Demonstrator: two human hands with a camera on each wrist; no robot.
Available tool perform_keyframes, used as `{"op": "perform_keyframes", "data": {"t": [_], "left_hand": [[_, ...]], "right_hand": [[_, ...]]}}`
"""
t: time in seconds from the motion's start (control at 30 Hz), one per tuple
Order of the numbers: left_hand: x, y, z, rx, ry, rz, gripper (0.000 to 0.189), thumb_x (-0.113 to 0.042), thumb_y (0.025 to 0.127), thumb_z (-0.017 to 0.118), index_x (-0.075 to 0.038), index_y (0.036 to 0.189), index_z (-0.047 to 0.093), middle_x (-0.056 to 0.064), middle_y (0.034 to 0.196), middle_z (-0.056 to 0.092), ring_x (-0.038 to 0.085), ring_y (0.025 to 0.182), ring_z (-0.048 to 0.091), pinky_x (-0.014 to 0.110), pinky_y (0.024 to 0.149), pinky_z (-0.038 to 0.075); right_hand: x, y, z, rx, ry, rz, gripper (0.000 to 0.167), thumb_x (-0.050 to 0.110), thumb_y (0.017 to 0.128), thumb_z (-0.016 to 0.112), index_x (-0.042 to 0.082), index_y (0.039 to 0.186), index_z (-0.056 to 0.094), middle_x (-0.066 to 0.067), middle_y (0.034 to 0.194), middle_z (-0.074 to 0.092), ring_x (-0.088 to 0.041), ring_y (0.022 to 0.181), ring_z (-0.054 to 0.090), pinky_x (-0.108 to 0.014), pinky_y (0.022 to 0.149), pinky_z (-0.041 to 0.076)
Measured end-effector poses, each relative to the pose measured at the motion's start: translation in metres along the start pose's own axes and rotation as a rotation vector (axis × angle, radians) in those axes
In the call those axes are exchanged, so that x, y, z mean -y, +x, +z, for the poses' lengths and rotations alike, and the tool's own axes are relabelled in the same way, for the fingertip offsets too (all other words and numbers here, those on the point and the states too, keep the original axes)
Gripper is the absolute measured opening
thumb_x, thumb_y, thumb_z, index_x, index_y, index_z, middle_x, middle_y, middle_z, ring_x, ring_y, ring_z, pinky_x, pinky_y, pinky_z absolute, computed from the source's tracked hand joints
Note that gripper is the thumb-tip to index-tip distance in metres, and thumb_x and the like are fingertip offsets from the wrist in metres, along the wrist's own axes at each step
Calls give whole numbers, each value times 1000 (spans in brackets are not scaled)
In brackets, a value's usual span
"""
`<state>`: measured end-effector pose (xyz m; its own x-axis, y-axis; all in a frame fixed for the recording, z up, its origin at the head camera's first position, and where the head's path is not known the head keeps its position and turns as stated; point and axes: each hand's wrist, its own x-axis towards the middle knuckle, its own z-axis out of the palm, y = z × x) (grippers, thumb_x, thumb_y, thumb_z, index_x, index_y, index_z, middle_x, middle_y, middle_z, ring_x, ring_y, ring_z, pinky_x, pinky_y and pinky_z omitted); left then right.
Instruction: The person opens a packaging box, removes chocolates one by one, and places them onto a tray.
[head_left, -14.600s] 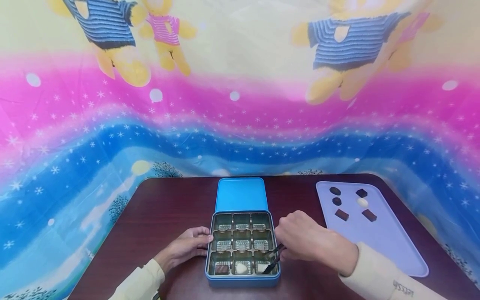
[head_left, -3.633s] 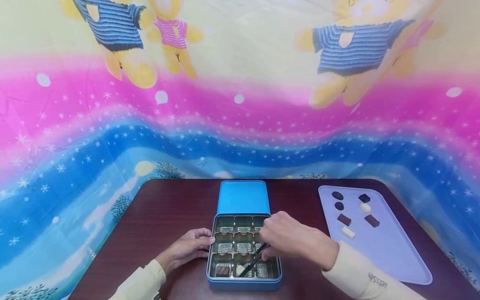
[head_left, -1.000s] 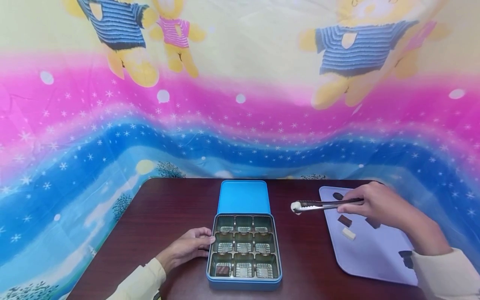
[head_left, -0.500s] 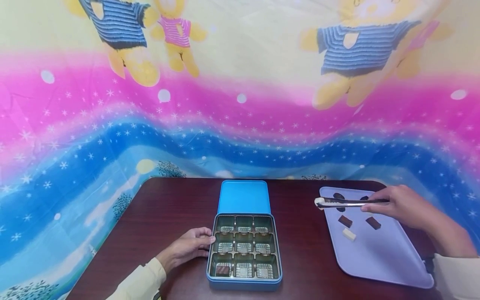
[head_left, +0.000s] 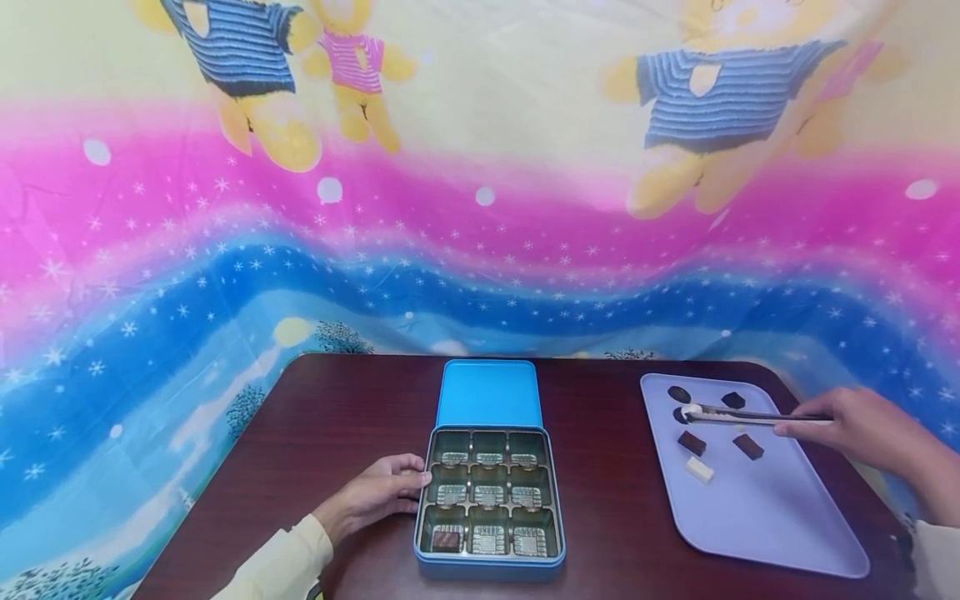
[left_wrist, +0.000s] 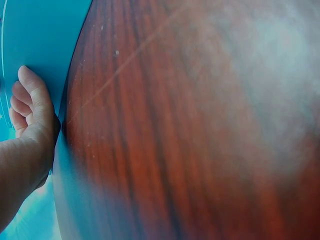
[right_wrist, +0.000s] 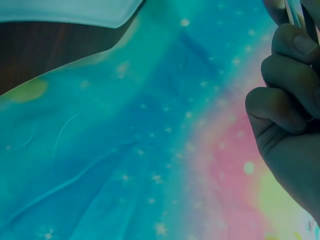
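My right hand [head_left: 862, 425] holds a pair of tongs [head_left: 757, 417] pointing left over the lilac tray [head_left: 772, 517]. At their tips is a white chocolate [head_left: 692, 412], partly covering a round dark chocolate [head_left: 679, 416]. In the right wrist view, the fingers [right_wrist: 282, 105] curl, with a shiny sliver of the tongs at the top. My left hand [head_left: 375, 492] touches the left side of a blue tin [head_left: 487, 569], thumb at its rim. The left wrist view shows its fingers [left_wrist: 32, 87] lying against the blue wall. A brown chocolate [head_left: 447, 542] sits in the front left compartment.
A light blue lid [head_left: 489, 393] lies behind the tin. On the tray are a white bar [head_left: 699, 470], brown rectangular chocolates [head_left: 747, 447] and dark pieces [head_left: 733, 400]. The dark wooden table [head_left: 337, 417] meets a patterned cloth [head_left: 480, 275] behind.
The front middle and right compartments have lost their white chocolates. The bar appeared on the tray; the tongs carried the other rightward from the tin to over the tray. The left hand stayed.
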<state>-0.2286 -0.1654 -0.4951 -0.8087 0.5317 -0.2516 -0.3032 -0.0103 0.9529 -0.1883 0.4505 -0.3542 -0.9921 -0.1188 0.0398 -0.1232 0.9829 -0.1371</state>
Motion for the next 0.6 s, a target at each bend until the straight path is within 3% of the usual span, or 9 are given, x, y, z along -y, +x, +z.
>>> {"op": "perform_keyframes", "data": {"t": [0.33,0.6], "left_hand": [[1,0,-1,-6,2,-4,16,-10,95,62,-7,102,49,5,94,66,16,86,64,33,76,55],[2,0,-2,-3,0,-1,15,-10,95,62,-8,102,49,4,94,66,16,86,64,33,76,55]], "right_hand": [[-25,-9,5,82,-10,69,41,45,86,74,4,86,76,-1,74,63,-18,67,50,-35,58,46],[-37,-20,11,110,-30,107,37,47,88,70,11,78,74,4,62,46,-14,61,38,-30,56,32]]}}
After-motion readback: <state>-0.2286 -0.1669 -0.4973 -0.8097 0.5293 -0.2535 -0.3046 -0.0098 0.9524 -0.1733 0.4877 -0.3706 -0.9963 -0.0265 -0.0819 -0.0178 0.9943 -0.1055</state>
